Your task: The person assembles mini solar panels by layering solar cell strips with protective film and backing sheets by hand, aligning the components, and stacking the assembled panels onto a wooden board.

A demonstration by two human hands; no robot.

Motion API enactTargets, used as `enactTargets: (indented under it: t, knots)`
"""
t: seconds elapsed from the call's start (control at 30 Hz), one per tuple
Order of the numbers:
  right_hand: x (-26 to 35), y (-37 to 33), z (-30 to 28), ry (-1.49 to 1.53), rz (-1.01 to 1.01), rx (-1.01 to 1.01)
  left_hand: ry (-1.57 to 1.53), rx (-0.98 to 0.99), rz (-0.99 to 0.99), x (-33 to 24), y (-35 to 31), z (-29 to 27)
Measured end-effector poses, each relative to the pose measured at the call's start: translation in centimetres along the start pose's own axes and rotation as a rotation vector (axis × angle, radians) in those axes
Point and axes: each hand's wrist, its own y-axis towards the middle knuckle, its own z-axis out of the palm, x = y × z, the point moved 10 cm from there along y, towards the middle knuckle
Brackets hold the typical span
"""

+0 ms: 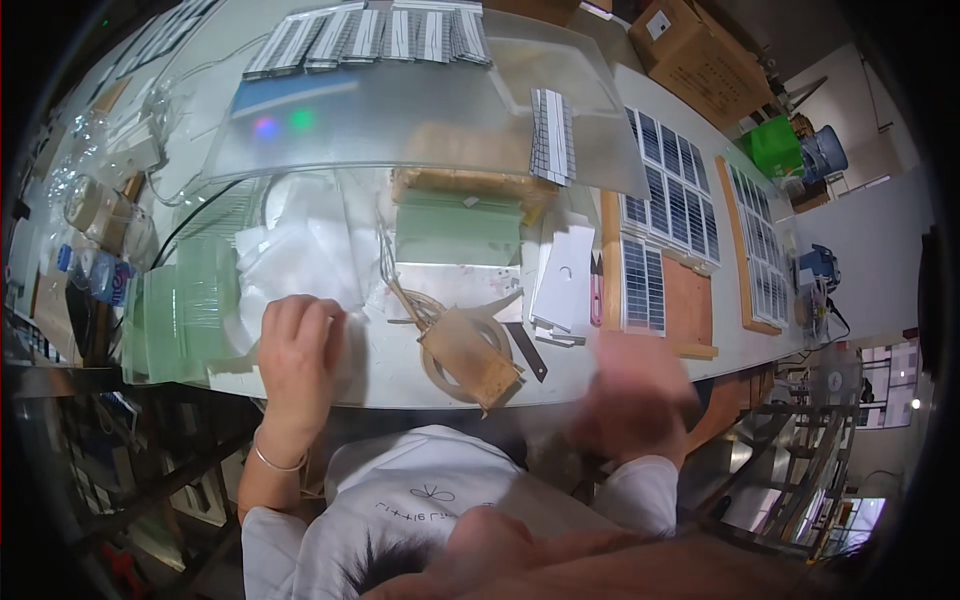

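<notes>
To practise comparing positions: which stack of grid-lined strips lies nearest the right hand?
The lone stack on the right part of the frosted sheet; the similar stacks in a row lie farther left and farther from the right hand.

Cardboard box [700, 62] at upper right, green container [770, 149] near it, blue-capped bottle [98, 272] far left.

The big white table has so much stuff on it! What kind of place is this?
It looks like a workshop, probably a small one. The white table holds dark gridded panels, greenish see-through sheets and bundled striped strips.
</notes>
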Motion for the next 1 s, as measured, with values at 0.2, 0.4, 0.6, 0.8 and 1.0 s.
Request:
enactTargets:
  t: [0.2,0.4,0.6,0.8,1.0]
  knots:
    - [-11.8,7.5,14.7,-0.512,-0.242,0.628,-0.128,0.169,0.024,-2.2,-2.5,2.5]
    - [-12.9,11.4,12.2,-0.234,-0.067,0.487,-0.146,0.096,-0.027,0.2,-2.2,0.5]
    - [-9.7,10.3,7.8,0.530,0.473,0.449,-0.514,0.394,0.025,-0.7,-2.2,0.0]
    - [-11.6,1.6,10.4,0.341,0.526,0.726,-0.657,0.300,-0.316,1.9,-1.8,-0.2]
    - [-12.2,2.1,11.1,0.169,0.344,0.737,-0.464,-0.131,0.178,-4.8,1.0,-4.5]
